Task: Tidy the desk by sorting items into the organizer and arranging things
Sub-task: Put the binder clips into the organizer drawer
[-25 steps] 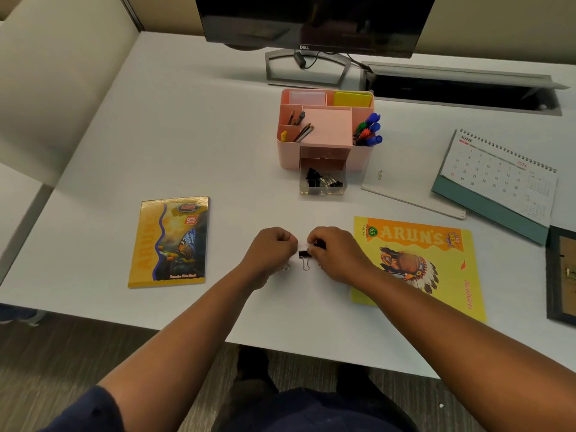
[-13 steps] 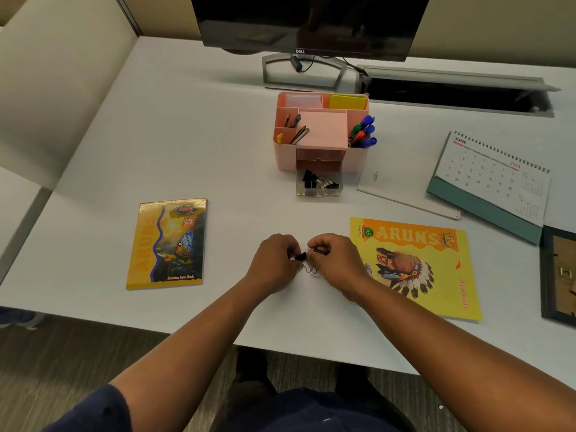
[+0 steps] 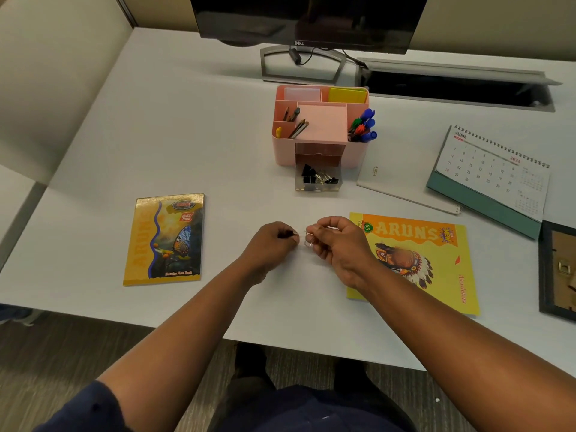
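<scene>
My left hand (image 3: 274, 244) is curled at the desk's front middle, with a small black binder clip (image 3: 286, 234) pinched in its fingers. Close beside it, my right hand (image 3: 335, 246) pinches another clip whose silver wire handles (image 3: 308, 240) show between the two hands. The pink desk organizer (image 3: 321, 126) stands further back, holding pens, pencils and sticky notes. Its clear drawer (image 3: 318, 180) is pulled out in front and holds several binder clips.
A small yellow notebook (image 3: 165, 240) lies left of my hands, a larger yellow one (image 3: 414, 260) to the right. A white pad (image 3: 402, 188), a desk calendar (image 3: 492, 179) and a dark picture frame (image 3: 559, 269) sit at the right. The monitor (image 3: 307, 21) stands behind.
Both hands have lifted slightly and drawn together. The black clip that lay on the desk between them is now pinched in my left hand's fingers.
</scene>
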`<move>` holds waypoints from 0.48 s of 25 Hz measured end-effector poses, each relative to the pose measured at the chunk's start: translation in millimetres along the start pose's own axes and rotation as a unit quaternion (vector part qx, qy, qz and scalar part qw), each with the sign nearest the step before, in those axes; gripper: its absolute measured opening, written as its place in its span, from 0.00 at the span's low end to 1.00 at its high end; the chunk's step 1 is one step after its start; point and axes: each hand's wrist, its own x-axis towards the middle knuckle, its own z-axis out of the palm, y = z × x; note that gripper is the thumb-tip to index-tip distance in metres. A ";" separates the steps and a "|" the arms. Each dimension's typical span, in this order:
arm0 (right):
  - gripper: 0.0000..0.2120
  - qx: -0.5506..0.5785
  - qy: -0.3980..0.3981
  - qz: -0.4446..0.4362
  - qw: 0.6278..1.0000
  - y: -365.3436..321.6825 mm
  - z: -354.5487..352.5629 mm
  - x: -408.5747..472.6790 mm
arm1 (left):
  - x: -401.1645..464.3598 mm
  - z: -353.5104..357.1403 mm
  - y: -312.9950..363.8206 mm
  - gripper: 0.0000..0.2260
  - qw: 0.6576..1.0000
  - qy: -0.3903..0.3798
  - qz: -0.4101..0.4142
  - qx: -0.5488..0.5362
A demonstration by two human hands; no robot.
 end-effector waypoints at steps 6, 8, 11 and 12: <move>0.04 0.041 0.013 0.005 0.999 -7.7 16.5 -8.6 | -7.5 17.1 32.4 0.06 0.878 -0.003 -0.095 -0.469; 0.06 0.063 0.048 0.002 0.997 -7.2 22.6 -6.2 | -9.1 28.9 39.5 0.10 0.859 0.044 -0.064 -0.505; 0.07 0.122 0.054 0.023 0.991 -10.2 31.7 -4.9 | -14.0 45.4 44.8 0.16 0.891 0.109 0.002 -0.440; 0.09 0.149 0.031 0.032 0.988 -12.5 34.9 -6.2 | -16.1 51.2 45.7 0.17 0.912 0.120 0.033 -0.391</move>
